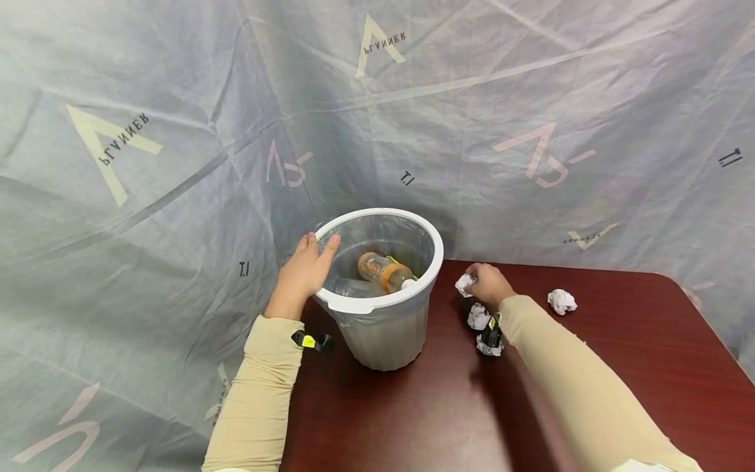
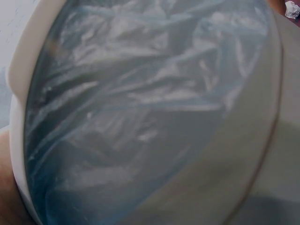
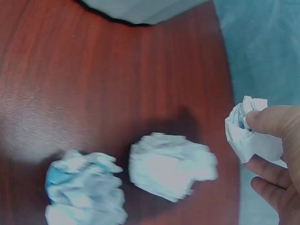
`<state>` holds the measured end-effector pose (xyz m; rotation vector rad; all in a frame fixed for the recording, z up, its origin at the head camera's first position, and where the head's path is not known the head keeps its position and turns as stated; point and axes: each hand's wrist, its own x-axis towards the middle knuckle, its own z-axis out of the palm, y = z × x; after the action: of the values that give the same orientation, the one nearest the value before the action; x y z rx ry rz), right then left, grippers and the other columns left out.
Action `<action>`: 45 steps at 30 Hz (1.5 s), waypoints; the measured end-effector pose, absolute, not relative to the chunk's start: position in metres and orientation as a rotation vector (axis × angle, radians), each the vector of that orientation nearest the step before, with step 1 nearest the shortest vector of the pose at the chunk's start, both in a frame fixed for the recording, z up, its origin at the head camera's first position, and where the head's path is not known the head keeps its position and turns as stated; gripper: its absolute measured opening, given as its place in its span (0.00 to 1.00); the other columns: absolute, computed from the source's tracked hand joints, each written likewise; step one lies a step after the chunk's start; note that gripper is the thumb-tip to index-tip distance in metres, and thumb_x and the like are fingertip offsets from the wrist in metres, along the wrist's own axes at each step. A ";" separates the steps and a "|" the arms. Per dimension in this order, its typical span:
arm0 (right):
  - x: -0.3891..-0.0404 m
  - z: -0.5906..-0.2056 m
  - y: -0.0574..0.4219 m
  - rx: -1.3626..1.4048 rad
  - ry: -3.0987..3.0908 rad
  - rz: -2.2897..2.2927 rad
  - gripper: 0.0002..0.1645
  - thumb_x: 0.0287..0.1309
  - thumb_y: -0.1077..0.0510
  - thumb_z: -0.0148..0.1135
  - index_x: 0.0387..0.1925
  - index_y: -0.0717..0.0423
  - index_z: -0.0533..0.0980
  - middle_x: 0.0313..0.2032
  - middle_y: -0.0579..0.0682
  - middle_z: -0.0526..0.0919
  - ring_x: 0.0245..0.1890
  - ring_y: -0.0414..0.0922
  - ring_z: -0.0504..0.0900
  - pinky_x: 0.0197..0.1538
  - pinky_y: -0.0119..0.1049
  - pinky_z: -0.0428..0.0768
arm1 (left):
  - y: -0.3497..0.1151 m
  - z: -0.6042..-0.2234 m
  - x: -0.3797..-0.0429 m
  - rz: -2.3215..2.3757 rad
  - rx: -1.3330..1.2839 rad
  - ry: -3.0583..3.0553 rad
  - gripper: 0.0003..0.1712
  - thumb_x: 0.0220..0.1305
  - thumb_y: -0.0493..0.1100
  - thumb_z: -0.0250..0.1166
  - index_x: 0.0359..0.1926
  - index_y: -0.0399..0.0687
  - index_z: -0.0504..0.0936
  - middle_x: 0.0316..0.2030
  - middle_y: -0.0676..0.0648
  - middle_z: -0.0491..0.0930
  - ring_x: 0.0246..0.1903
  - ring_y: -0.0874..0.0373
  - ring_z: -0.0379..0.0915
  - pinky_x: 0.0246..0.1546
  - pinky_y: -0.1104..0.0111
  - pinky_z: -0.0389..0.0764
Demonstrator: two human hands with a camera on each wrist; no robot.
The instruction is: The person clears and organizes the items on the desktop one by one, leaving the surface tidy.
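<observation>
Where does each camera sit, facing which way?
Head: on the head, forward and down at the round grey plastic bin; left hand, right hand and beige sleeves show.
Left wrist: worn there, facing the bin's bluish translucent plastic liner; skin at its edges.
Right wrist: worn there, facing crumpled white paper balls; right hand pinching one.
Head and right wrist share the pinched ball.

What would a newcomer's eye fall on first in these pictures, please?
Probably the grey bin central in the head view, an orange bottle inside and the left hand at its rim. Then, to its right, the right hand pinches a paper ball, with three more balls on the red table.
</observation>
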<state>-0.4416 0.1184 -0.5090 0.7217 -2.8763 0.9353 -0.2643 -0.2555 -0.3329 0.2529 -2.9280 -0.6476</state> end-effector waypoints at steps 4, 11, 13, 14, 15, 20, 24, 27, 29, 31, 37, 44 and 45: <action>-0.445 -0.488 0.122 0.729 -2.858 0.891 0.23 0.51 0.62 0.71 0.48 0.70 0.78 0.43 0.65 0.83 0.45 0.61 0.80 0.51 0.56 0.77 | -0.255 -0.333 -0.264 -0.644 0.247 -2.929 0.63 0.67 0.81 0.21 0.79 0.32 0.41 0.78 0.31 0.43 0.74 0.31 0.49 0.69 0.37 0.56; -0.447 -0.449 0.118 0.707 -2.850 0.884 0.22 0.51 0.61 0.70 0.47 0.69 0.77 0.44 0.65 0.82 0.46 0.61 0.80 0.53 0.56 0.76 | -0.256 -0.333 -0.262 -0.652 0.255 -2.940 0.63 0.66 0.82 0.21 0.79 0.32 0.41 0.78 0.31 0.42 0.74 0.31 0.48 0.69 0.37 0.56; -0.447 -0.438 0.115 0.711 -2.835 0.881 0.23 0.51 0.61 0.70 0.47 0.70 0.77 0.43 0.65 0.82 0.45 0.61 0.79 0.52 0.56 0.76 | -0.257 -0.334 -0.262 -0.649 0.253 -2.939 0.63 0.66 0.81 0.21 0.79 0.31 0.41 0.78 0.31 0.42 0.74 0.31 0.48 0.69 0.37 0.56; -0.447 -0.433 0.114 0.714 -2.826 0.877 0.23 0.51 0.60 0.70 0.48 0.70 0.77 0.43 0.65 0.82 0.45 0.61 0.79 0.52 0.56 0.76 | -0.257 -0.334 -0.262 -0.647 0.252 -2.940 0.63 0.67 0.81 0.21 0.79 0.31 0.41 0.78 0.31 0.42 0.74 0.31 0.48 0.69 0.37 0.56; -0.448 -0.427 0.113 0.715 -2.818 0.878 0.24 0.51 0.60 0.70 0.48 0.70 0.78 0.43 0.65 0.82 0.44 0.60 0.79 0.52 0.56 0.76 | -0.258 -0.334 -0.261 -0.644 0.251 -2.940 0.63 0.67 0.81 0.21 0.79 0.31 0.41 0.78 0.30 0.42 0.74 0.31 0.48 0.69 0.37 0.55; -0.447 -0.400 0.109 0.691 -2.794 0.878 0.25 0.52 0.58 0.70 0.49 0.69 0.77 0.44 0.64 0.82 0.44 0.59 0.79 0.52 0.55 0.76 | -0.258 -0.336 -0.263 -0.636 0.253 -2.943 0.62 0.68 0.80 0.22 0.79 0.30 0.41 0.78 0.30 0.42 0.74 0.31 0.48 0.69 0.37 0.55; -0.445 -0.379 0.105 0.665 -2.783 0.906 0.25 0.53 0.55 0.70 0.48 0.67 0.77 0.44 0.64 0.82 0.45 0.59 0.79 0.52 0.55 0.76 | -0.258 -0.336 -0.265 -0.635 0.246 -2.935 0.62 0.67 0.80 0.22 0.79 0.30 0.41 0.78 0.30 0.43 0.74 0.31 0.48 0.69 0.37 0.56; -0.445 -0.366 0.101 0.673 -2.763 0.920 0.24 0.52 0.55 0.71 0.47 0.66 0.77 0.43 0.64 0.82 0.44 0.58 0.79 0.51 0.55 0.76 | -0.258 -0.336 -0.265 -0.635 0.237 -2.928 0.63 0.67 0.81 0.21 0.78 0.30 0.41 0.78 0.30 0.43 0.74 0.31 0.49 0.69 0.37 0.56; -0.445 -0.359 0.098 0.681 -2.755 0.915 0.24 0.51 0.54 0.71 0.46 0.65 0.77 0.43 0.63 0.82 0.44 0.58 0.79 0.51 0.54 0.76 | -0.258 -0.336 -0.265 -0.640 0.236 -2.930 0.64 0.66 0.81 0.21 0.79 0.30 0.41 0.78 0.30 0.43 0.74 0.31 0.49 0.69 0.37 0.56; -0.445 -0.351 0.095 0.691 -2.748 0.931 0.25 0.51 0.54 0.71 0.47 0.65 0.77 0.44 0.63 0.82 0.44 0.57 0.79 0.51 0.53 0.76 | -0.258 -0.337 -0.265 -0.646 0.239 -2.934 0.64 0.66 0.82 0.21 0.79 0.30 0.41 0.78 0.30 0.43 0.74 0.31 0.48 0.69 0.37 0.56; -0.439 -0.328 0.086 0.713 -2.729 0.982 0.26 0.52 0.53 0.71 0.49 0.64 0.77 0.46 0.63 0.82 0.47 0.57 0.79 0.53 0.53 0.76 | -0.258 -0.337 -0.265 -0.647 0.244 -2.929 0.64 0.66 0.82 0.20 0.79 0.31 0.40 0.78 0.31 0.42 0.74 0.30 0.48 0.69 0.36 0.55; -0.431 -0.307 0.074 0.755 -2.719 0.945 0.27 0.52 0.51 0.71 0.50 0.63 0.77 0.47 0.60 0.82 0.47 0.55 0.79 0.53 0.51 0.76 | -0.257 -0.334 -0.265 -0.629 0.237 -2.932 0.62 0.67 0.80 0.21 0.79 0.31 0.41 0.78 0.30 0.43 0.74 0.30 0.48 0.69 0.37 0.55; -0.430 -0.305 0.071 0.763 -2.712 0.952 0.27 0.52 0.51 0.71 0.50 0.63 0.77 0.47 0.60 0.82 0.47 0.55 0.79 0.53 0.51 0.76 | -0.257 -0.334 -0.265 -0.630 0.237 -2.933 0.62 0.67 0.80 0.21 0.79 0.30 0.41 0.78 0.30 0.43 0.74 0.30 0.48 0.69 0.37 0.55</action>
<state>-0.4296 0.0712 -0.3047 0.7628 -2.7119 0.9521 -0.2650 -0.2574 -0.3339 0.2366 -2.9328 -0.6297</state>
